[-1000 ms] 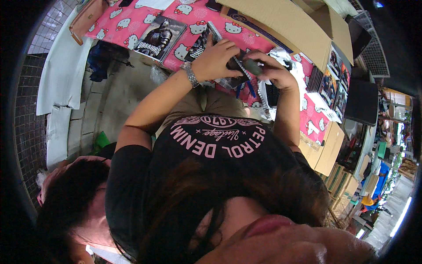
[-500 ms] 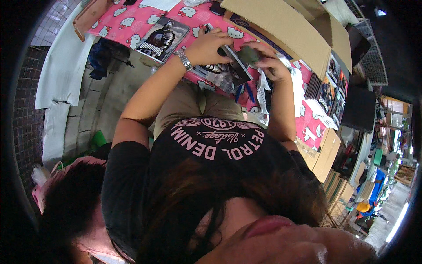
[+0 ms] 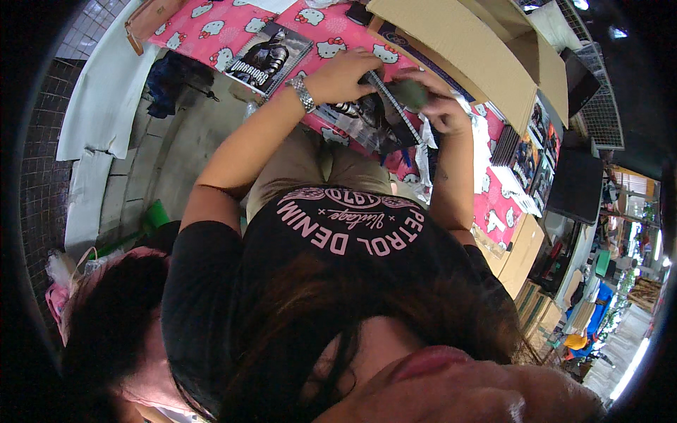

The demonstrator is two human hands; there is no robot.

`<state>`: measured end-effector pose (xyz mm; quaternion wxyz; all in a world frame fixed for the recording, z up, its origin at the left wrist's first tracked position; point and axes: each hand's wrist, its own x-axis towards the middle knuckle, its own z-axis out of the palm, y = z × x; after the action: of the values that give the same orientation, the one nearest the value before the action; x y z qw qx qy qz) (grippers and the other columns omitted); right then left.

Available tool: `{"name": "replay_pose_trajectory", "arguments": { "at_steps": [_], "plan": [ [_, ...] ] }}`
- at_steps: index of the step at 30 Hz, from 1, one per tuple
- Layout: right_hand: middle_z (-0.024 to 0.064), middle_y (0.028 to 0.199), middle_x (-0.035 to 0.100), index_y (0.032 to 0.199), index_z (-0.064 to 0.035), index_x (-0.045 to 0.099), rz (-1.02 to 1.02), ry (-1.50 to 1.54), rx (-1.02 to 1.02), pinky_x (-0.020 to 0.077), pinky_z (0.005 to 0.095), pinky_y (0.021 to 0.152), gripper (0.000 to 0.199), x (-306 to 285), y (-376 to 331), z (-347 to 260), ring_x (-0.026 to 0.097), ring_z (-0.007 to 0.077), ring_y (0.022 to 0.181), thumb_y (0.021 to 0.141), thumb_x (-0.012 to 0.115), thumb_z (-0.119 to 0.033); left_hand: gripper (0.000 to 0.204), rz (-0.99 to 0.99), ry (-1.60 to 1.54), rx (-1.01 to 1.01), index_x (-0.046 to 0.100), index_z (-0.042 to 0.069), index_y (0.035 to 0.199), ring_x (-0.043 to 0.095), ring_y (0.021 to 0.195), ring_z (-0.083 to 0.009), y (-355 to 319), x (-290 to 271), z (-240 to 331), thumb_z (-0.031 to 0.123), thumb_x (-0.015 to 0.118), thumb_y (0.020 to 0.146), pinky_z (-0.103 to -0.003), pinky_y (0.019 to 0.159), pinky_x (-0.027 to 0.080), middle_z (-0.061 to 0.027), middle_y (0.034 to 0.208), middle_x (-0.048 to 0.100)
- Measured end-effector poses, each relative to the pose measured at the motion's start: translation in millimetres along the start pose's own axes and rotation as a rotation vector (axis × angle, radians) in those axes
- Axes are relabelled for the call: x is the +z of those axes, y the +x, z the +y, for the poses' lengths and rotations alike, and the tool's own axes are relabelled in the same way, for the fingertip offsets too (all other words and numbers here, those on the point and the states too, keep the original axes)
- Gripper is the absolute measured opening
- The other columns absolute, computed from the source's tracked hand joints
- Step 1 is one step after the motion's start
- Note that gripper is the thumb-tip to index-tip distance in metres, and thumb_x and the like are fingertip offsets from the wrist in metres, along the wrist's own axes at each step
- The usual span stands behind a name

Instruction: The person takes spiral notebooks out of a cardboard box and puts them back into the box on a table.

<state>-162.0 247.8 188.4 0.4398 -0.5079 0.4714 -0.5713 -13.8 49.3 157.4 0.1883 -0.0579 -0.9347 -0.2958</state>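
Note:
My left hand, with a metal watch on its wrist, grips the upper end of a thin dark book that stands edge-on over the pink cartoon-cat tablecloth. My right hand is closed around a small dark green object pressed against the book's edge. Both hands sit close together just in front of a large cardboard box. Glossy picture magazines lie under the hands.
A magazine with an armoured figure lies left of the hands. Stacks of picture books stand at the right table end, beside more cardboard boxes. A brown bag sits far left. White boards lean on the floor.
Both hands have moved farther from my body, toward the cardboard box. The book has turned from flat-on to edge-on between them.

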Motion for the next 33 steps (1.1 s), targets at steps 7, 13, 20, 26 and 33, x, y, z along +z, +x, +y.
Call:
{"name": "replay_pose_trajectory", "arguments": {
  "at_steps": [7, 13, 20, 26, 33],
  "plan": [
    [0.0115, 0.123, 0.056, 0.123, 0.0002, 0.056, -0.021, -0.178, 0.146, 0.0383, 0.0343, 0.1, 0.06, -4.6, 21.6, 5.2, 0.051, 0.0243, 0.116, 0.065, 0.063, -0.013, 0.031, 0.035, -0.047, 0.03, 0.059, 0.006, 0.102, 0.055, 0.105, -0.0299, -0.8, -14.2, -26.3, 0.007, 0.071, 0.073, -0.04, 0.091, 0.043, -0.0093, 0.103, 0.058],
    [0.0142, 0.126, 0.055, 0.126, -0.0016, 0.054, -0.045, 0.151, 0.044, 0.0419, 0.0419, 0.096, 0.064, -5.4, 29.4, 9.9, 0.053, 0.0279, 0.114, 0.064, 0.065, -0.013, 0.029, -0.028, -0.239, -0.004, 0.06, 0.005, 0.103, 0.058, 0.095, -0.022, 0.5, -17.3, -37.3, 0.01, 0.072, 0.077, -0.033, 0.083, 0.046, -0.0075, 0.1, 0.058],
    [0.0092, 0.12, 0.058, 0.122, -0.0002, 0.056, 0.122, -0.266, 0.34, 0.0402, 0.0325, 0.096, 0.058, -12.9, 25.5, 22.8, 0.053, 0.0223, 0.112, 0.066, 0.064, -0.009, 0.026, -0.071, -0.321, -0.201, 0.062, 0.006, 0.1, 0.059, 0.087, -0.0151, 1.5, -17.6, -38.6, 0.014, 0.074, 0.078, -0.031, 0.074, 0.047, -0.0052, 0.093, 0.062],
    [0.019, 0.112, 0.066, 0.121, -0.0054, 0.062, 0.91, -0.933, 0.579, 0.0447, 0.0349, 0.094, 0.053, -81.5, -124.2, 89.3, 0.062, 0.0267, 0.104, 0.072, 0.07, -0.025, 0.026, 0.162, -0.338, -0.213, 0.065, 0.004, 0.1, 0.065, 0.068, -0.0159, -15.0, -11.4, -42.5, 0.015, 0.075, 0.079, -0.03, 0.063, 0.05, -0.0061, 0.079, 0.066],
    [0.0239, 0.124, 0.053, 0.125, -0.0059, 0.053, 0.99, -1.658, 0.256, 0.0404, 0.0512, 0.095, 0.06, -2.4, -150.0, 129.7, 0.05, 0.0435, 0.113, 0.07, 0.073, -0.021, 0.021, 0.412, -0.676, -0.421, 0.069, 0.001, 0.1, 0.067, 0.058, -0.0126, -36.3, 3.7, -16.0, 0.014, 0.071, 0.084, -0.025, 0.05, 0.05, -0.009, 0.081, 0.07]
  ]
}}
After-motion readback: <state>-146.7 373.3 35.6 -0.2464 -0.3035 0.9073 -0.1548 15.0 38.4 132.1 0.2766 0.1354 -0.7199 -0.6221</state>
